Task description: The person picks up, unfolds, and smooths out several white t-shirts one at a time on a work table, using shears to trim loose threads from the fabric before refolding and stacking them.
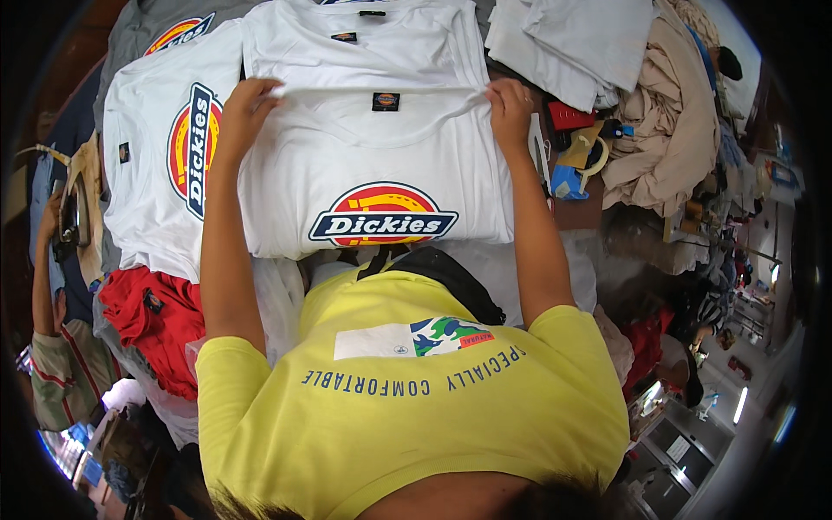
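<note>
A white T-shirt (286, 191) with a red, yellow and navy chest print lies folded in front of me, its neckline at the far side. At its far left corner my left hand (253, 102) pinches the shoulder fabric between thumb and fingers. The far right corner is pinched in the same way by my right hand (510, 106). A small black label sits inside the collar, midway between both hands. Beneath and beyond it lies another white T-shirt (416, 50). To the left, a further white T-shirt (143, 204) carries the same print, turned sideways.
Folded white cloth (563, 43) and crumpled beige fabric (667, 130) lie at the far right. Nearer are a tape roll (596, 158) and a red box (569, 116). A red garment (156, 325) is at the left. Another person's hand (50, 215) grips an iron (74, 221).
</note>
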Motion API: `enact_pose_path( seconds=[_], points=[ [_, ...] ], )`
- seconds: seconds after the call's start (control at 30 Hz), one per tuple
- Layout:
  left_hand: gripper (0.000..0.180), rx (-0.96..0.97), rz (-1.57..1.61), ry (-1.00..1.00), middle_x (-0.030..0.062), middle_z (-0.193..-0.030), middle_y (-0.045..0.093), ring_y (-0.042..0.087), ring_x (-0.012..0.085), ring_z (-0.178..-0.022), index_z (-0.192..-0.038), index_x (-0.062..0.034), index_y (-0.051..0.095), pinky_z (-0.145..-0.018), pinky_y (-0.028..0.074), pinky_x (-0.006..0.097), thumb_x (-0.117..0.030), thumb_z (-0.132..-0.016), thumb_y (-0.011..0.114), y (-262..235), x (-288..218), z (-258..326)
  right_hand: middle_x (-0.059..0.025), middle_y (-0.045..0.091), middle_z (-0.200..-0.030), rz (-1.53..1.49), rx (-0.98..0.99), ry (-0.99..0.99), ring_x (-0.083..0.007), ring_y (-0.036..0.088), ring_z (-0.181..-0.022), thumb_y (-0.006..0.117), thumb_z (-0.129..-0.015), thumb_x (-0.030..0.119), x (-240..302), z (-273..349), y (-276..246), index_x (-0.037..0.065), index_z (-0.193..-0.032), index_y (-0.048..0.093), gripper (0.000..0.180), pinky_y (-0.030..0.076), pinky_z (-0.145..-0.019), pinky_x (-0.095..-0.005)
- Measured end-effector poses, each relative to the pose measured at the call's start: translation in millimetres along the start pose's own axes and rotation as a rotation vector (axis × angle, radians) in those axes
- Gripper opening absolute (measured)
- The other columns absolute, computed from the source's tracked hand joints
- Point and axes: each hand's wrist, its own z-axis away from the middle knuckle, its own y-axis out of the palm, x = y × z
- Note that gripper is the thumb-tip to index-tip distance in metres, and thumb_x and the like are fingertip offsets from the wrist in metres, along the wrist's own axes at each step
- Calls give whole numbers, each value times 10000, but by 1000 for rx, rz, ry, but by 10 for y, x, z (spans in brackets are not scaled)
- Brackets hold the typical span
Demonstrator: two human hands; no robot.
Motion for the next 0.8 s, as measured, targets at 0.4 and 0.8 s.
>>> enact_pose_path(
  seconds=[0.4, 0.8],
  points=[
    [382, 56, -679, 74, 54, -995, 569, 523, 241, -967, -983, -102, 623, -924, 340, 391, 70, -650, 549, 289, -725, 1775, -19, 575, -1005, 279, 233, 47, -222, 499, -969, 537, -697, -26, 932, 1477, -784, 111, -969, 645, 323, 341, -893, -398],
    [597, 217, -579, 161, 101, -1415, 350, 304, 249, -1321, -1358, -66, 348, -1068, 231, 442, -340, -863, 538, 1307, -709, 1559, -132, 302, -1438, 227, 484, 46, -248, 263, -1343, 520, -863, 407, 1259, 1333, -227, 10, -1398, 233, 725, 194, -1081, -427]
  ],
)
